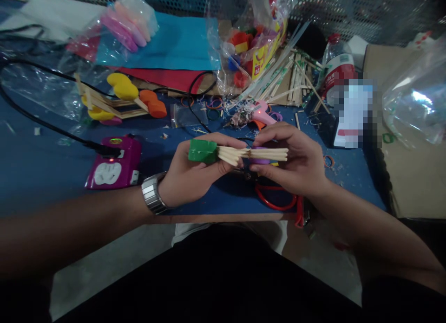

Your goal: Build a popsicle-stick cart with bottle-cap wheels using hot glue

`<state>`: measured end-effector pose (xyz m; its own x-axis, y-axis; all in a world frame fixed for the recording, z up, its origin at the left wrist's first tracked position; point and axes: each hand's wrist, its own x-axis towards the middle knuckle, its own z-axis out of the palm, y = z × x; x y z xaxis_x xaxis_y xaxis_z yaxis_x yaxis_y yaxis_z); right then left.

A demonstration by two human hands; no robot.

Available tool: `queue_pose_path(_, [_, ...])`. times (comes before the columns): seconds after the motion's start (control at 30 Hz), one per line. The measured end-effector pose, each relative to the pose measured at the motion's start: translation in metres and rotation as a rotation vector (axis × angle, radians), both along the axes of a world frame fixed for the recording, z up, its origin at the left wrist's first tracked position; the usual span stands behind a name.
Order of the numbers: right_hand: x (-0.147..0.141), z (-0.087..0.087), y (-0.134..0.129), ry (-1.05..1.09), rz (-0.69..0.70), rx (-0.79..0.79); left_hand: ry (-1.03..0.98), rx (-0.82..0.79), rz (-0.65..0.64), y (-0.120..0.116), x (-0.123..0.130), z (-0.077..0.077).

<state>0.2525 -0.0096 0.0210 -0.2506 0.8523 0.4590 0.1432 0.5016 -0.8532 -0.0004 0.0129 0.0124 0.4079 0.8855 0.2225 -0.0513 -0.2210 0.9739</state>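
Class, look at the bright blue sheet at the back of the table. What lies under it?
A red sheet shows along the front edge of the bright blue sheet, with some brown cardboard beyond. Anything else underneath is covered.

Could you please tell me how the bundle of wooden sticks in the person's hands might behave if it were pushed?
The bundle of wooden sticks is probably light, as the sticks look thin. Each stick is likely stiff, looking fairly straight. The pinched middle, where sticks converge, might give first.
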Motion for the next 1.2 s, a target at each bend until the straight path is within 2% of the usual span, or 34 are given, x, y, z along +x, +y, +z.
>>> queue_pose_path(0.13, [-0.0036, -0.0062, -0.0025, 0.062, -0.05, -0.059, -0.136, -0.326, -0.053, 0.0023, 0.0042, -0.0066])
queue_pose_path(0.3, [-0.0039, -0.0082, -0.0024, 0.104, -0.02, -0.126, -0.245, -0.49, -0.066, 0.0033, 0.0082, -0.0047])
queue_pose_path(0.6, [-0.0031, -0.0028, -0.0013, 0.098, -0.008, -0.2, -0.227, -0.488, -0.03, 0.0045, 0.0073, -0.0033])
queue_pose_path(1.2, [0.0023, -0.0038, -0.0018, 0.055, 0.017, -0.183, -0.194, -0.461, -0.07, 0.0022, 0.0067, -0.0102])
